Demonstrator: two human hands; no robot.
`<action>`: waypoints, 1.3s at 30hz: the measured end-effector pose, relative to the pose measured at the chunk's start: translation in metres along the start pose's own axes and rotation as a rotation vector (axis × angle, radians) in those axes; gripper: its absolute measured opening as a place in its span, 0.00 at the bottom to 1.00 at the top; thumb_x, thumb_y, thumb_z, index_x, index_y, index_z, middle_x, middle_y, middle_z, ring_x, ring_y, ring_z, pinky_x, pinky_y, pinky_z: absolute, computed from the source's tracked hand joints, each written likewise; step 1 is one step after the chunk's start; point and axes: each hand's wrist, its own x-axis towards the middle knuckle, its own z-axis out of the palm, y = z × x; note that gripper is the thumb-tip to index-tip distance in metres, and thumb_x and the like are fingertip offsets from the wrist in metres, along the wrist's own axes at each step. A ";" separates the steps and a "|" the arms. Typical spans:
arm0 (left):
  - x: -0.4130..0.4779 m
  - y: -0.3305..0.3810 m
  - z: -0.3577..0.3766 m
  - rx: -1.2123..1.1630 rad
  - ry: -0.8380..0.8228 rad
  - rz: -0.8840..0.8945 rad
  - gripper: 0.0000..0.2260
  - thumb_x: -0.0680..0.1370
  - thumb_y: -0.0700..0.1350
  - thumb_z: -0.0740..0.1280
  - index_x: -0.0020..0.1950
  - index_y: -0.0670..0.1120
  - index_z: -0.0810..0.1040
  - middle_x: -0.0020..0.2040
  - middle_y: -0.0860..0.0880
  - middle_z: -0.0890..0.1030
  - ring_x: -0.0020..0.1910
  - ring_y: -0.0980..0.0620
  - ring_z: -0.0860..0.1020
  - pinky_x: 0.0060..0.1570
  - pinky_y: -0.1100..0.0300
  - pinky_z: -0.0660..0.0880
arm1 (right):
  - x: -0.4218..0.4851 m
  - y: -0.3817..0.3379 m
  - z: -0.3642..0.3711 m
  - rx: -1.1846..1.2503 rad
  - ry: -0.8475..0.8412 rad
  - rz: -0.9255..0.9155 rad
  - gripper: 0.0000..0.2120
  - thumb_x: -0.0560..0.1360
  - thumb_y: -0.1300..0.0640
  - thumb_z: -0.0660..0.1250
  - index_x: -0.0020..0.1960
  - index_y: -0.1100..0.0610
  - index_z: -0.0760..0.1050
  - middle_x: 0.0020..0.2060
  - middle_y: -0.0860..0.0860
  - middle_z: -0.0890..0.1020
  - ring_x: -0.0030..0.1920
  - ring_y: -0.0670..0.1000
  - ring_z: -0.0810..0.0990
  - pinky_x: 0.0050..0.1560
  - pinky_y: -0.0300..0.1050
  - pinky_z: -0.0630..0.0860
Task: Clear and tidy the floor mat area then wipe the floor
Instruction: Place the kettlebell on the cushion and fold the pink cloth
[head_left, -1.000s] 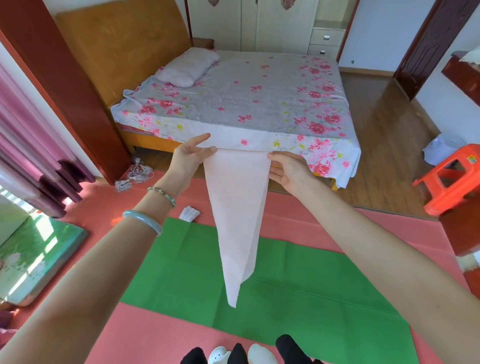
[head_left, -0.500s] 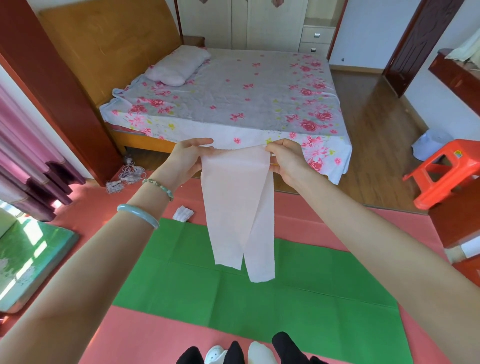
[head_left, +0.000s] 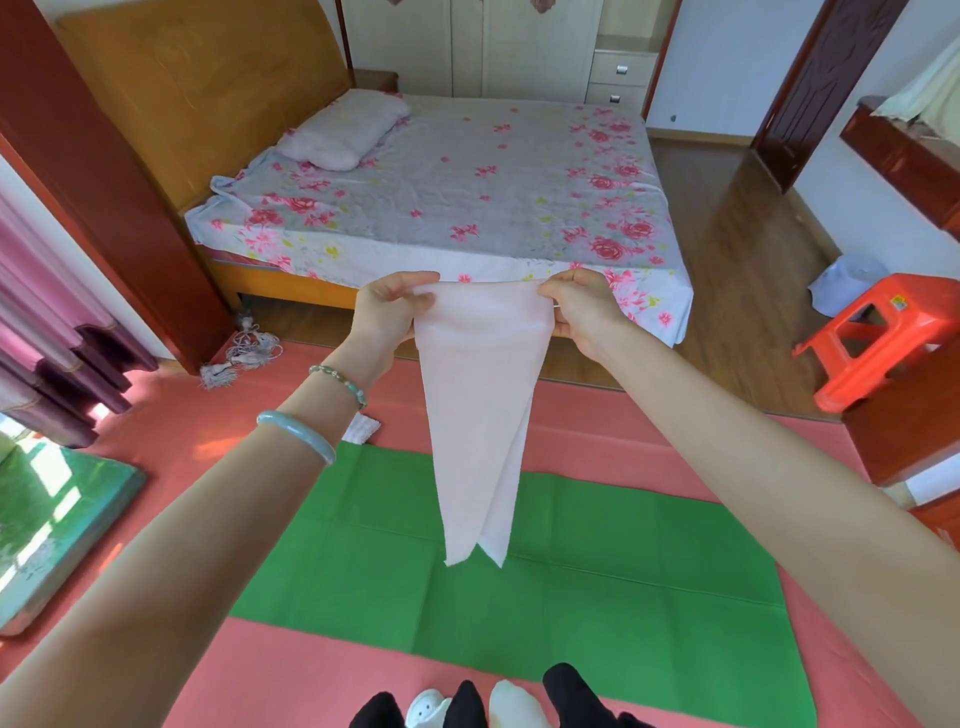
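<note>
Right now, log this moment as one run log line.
left hand: gripping pale pink cloth top corner | right hand: gripping other corner | cloth: hanging folded above green floor mat

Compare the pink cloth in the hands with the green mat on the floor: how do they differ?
The pink cloth hangs in the air, pinched at its top corners by the left hand and right hand; the green mat lies flat on the salmon floor covering. The cloth is pale, narrow and folded over itself; the mat is bright, wide, spread open and creased. Both are thin, flexible sheets.
</note>
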 end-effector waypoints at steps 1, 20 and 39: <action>-0.001 0.000 0.000 0.024 0.010 0.023 0.12 0.75 0.32 0.65 0.45 0.48 0.81 0.42 0.47 0.79 0.42 0.50 0.79 0.48 0.56 0.80 | 0.000 0.000 0.000 -0.047 -0.005 0.000 0.07 0.74 0.66 0.61 0.40 0.56 0.69 0.45 0.55 0.77 0.46 0.55 0.78 0.36 0.44 0.77; -0.006 0.011 -0.001 0.119 0.003 0.154 0.11 0.74 0.37 0.68 0.43 0.54 0.82 0.46 0.45 0.81 0.50 0.41 0.80 0.54 0.39 0.76 | -0.004 -0.001 0.002 0.000 0.049 -0.043 0.07 0.71 0.65 0.63 0.38 0.54 0.69 0.39 0.53 0.75 0.40 0.54 0.73 0.35 0.43 0.69; 0.010 0.017 0.010 0.186 0.029 0.186 0.10 0.73 0.37 0.69 0.44 0.54 0.83 0.49 0.41 0.81 0.49 0.45 0.80 0.50 0.52 0.78 | 0.000 -0.003 -0.005 -0.009 0.138 -0.141 0.09 0.72 0.65 0.63 0.38 0.53 0.68 0.39 0.50 0.73 0.43 0.52 0.73 0.45 0.47 0.71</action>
